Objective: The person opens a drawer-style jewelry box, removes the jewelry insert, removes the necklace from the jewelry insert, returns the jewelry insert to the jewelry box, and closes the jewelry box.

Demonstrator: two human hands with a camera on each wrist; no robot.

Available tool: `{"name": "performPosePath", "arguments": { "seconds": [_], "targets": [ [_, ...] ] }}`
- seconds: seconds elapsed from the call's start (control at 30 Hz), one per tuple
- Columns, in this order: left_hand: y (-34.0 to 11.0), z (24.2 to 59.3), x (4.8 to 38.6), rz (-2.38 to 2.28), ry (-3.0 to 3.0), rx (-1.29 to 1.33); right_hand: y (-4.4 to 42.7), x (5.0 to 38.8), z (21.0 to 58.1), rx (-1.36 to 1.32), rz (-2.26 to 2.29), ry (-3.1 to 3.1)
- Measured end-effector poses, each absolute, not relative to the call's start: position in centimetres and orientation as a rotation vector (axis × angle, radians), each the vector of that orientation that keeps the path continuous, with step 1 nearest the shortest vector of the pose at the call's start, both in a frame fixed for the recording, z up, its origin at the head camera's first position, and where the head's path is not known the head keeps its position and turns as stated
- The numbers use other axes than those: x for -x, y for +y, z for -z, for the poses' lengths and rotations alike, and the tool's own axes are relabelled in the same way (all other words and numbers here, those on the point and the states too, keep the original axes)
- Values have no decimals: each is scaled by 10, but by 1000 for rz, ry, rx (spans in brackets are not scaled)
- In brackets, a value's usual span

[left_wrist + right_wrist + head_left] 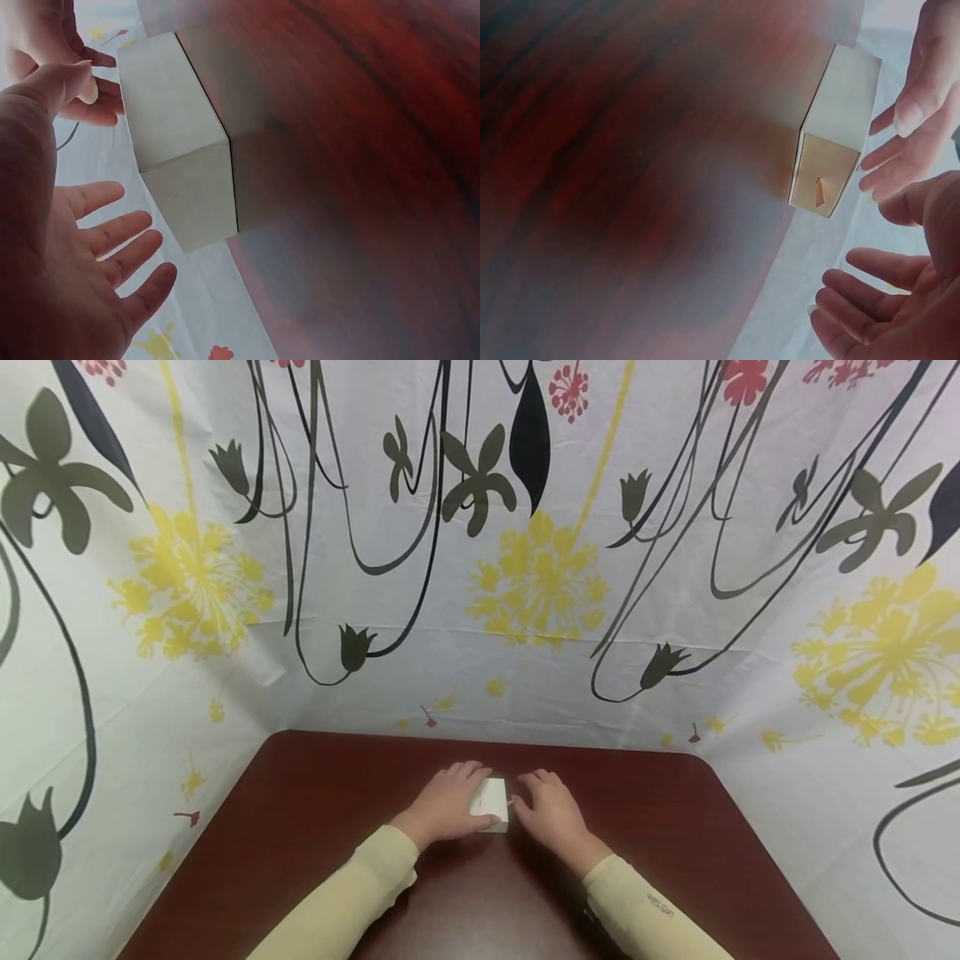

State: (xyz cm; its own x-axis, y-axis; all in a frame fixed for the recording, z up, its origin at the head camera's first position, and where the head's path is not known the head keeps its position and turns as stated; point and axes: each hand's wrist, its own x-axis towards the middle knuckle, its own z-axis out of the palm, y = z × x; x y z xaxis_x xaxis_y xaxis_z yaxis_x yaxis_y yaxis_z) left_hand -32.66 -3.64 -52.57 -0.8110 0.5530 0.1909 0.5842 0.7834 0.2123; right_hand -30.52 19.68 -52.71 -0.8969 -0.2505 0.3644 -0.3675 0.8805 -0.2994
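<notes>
A small white box (491, 800) lies on the dark red table. In the head view my left hand (448, 803) is at its left side, thumb by the front edge. The left wrist view shows the box (176, 112) beside my left hand (82, 247), whose fingers are spread and relaxed. Just right of the box, my right hand (553, 814) has loosely bent fingers and holds nothing. In the right wrist view the box (844, 97) has a tan end with a small tab, apart from my right hand (900, 285).
The reddish-brown table (645, 810) has rounded far corners. White fabric with flowers (420, 552) hangs behind it and along both sides. Cream sleeves (352, 893) cover both forearms.
</notes>
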Motion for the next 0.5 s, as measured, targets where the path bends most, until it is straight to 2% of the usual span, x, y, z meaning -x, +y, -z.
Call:
{"name": "performPosePath", "arguments": {
  "seconds": [0.5],
  "targets": [
    [-28,531,329,371,-2861,970,195,308,529,-476,-540,-2729]
  ]
}}
